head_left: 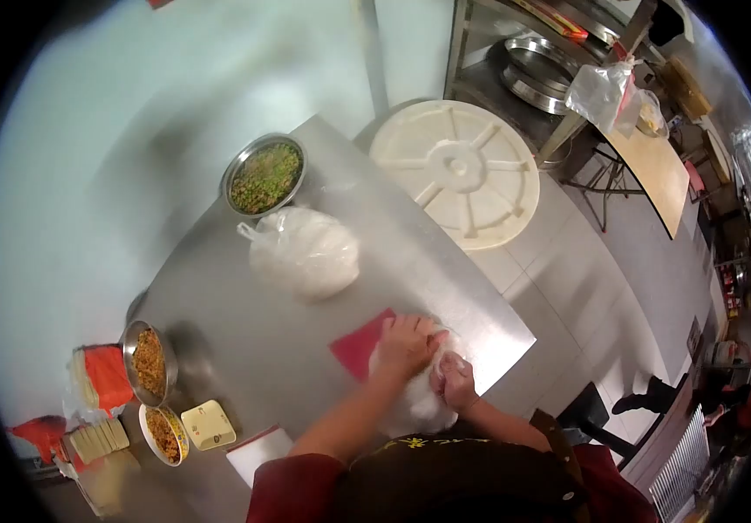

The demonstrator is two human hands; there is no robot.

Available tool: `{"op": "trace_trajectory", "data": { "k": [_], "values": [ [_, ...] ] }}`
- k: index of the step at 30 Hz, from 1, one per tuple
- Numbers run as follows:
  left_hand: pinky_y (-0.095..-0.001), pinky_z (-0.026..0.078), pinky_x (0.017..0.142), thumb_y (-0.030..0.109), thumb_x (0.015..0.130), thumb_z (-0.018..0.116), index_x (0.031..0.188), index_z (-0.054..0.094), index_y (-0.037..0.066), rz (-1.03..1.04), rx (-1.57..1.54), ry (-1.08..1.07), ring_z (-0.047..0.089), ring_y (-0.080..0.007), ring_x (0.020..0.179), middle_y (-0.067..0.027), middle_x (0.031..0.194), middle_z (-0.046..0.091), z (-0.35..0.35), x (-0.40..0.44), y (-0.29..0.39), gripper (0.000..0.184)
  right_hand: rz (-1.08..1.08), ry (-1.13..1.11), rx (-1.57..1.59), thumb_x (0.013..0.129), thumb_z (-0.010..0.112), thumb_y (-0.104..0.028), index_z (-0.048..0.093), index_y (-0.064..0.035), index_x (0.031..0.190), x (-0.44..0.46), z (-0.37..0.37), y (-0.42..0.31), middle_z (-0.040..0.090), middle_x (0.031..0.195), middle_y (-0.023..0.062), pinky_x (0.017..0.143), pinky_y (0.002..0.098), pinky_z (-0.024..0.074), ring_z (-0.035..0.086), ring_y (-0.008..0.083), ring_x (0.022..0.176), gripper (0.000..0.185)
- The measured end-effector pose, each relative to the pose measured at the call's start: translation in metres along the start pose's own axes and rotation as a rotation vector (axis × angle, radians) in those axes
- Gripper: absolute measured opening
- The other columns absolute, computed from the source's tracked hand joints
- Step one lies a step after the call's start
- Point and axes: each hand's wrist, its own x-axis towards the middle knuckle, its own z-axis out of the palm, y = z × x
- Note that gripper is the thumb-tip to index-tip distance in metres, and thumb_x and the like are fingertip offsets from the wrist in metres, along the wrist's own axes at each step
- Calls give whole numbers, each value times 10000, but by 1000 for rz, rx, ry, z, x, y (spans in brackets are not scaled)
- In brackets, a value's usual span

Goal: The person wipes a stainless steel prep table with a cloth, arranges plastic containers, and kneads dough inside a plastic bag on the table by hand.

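Observation:
At the near right of the steel table, a white plastic bag [417,408] with pale contents lies in front of my body. My right hand [455,382] is closed in a fist around a gathered part of the bag. Just left of it, my left hand [407,346] is bent over the bag's upper part, its thumb toward the right hand and its fingers curled onto the plastic. What lies under those fingers is partly hidden. A pink-red sheet or cloth [360,346] shows beside my left hand, partly beneath the bag.
On the steel table [218,301] stand a second filled plastic bag [310,254], a bowl of chopped greens [266,177], a metal bowl [168,366] and a patterned bowl [185,440] of brown filling, and a yellow dish [209,425]. A round white lid [493,166] lies beyond the right edge.

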Motion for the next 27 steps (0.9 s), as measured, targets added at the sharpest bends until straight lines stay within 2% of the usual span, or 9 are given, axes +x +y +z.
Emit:
{"op": "trace_trajectory", "data": {
  "k": [3,5,7,8,13,15,17,22,27],
  "values": [
    [-463,430,657,395,866,520,808,638,94,-28,63,-275,589,-326,700,-114,727,627,2,24,-6,329,217,99,495,968,382,-252,418,-107,742,27,-1,-32,378,538,8,393,276,273,342,122,418,271],
    [-491,432,626,404,884,490,789,635,74,-92,-60,-272,570,-380,605,-145,634,597,-8,28,-4,372,219,108,221,975,372,-252,440,-105,753,48,-7,-41,402,556,6,405,272,296,359,121,425,275],
    [-470,451,694,394,889,480,799,635,72,-436,-223,-150,595,-364,701,-189,715,611,-30,31,-1,368,151,73,331,974,383,-238,452,-101,753,65,-16,-66,417,571,8,416,271,310,374,119,442,269],
    [-442,462,762,368,895,478,928,628,95,-716,-323,-245,592,-364,866,-207,939,624,-46,24,-1,313,120,42,453,973,394,-224,464,-97,752,61,-15,-75,432,585,10,428,269,325,389,117,459,265],
    [-423,444,763,375,866,544,1098,553,30,-749,-430,136,587,-336,914,-181,1000,614,-57,-71,-21,416,-416,-163,-2,960,427,-152,446,-35,717,-10,10,-114,431,622,19,516,247,361,422,107,563,271],
    [-424,427,818,387,851,574,1194,494,31,-743,-497,178,556,-335,981,-184,1081,581,-53,-79,-20,500,-327,-149,-10,959,426,-153,456,-28,726,-27,6,-84,441,626,26,530,254,369,434,113,575,266],
    [-427,336,1001,378,868,547,1286,450,72,-432,-174,-38,463,-334,1162,-175,1260,495,-62,-68,9,528,-224,-148,-28,958,425,-153,466,-21,735,-29,3,-60,452,630,33,544,261,377,446,120,587,263],
    [-468,385,873,381,843,565,1207,520,91,-337,4,31,509,-318,1063,-136,1120,564,-27,-59,4,467,-316,-144,-218,946,454,-198,504,-29,760,2,16,-63,478,623,98,558,327,401,475,169,591,256],
    [-408,438,680,368,847,554,863,632,90,-448,-134,82,593,-299,766,-114,813,616,-29,-36,-17,289,-282,-123,-122,952,446,-262,480,-45,736,47,30,-66,503,625,79,480,309,380,478,143,522,308]
  ]
}}
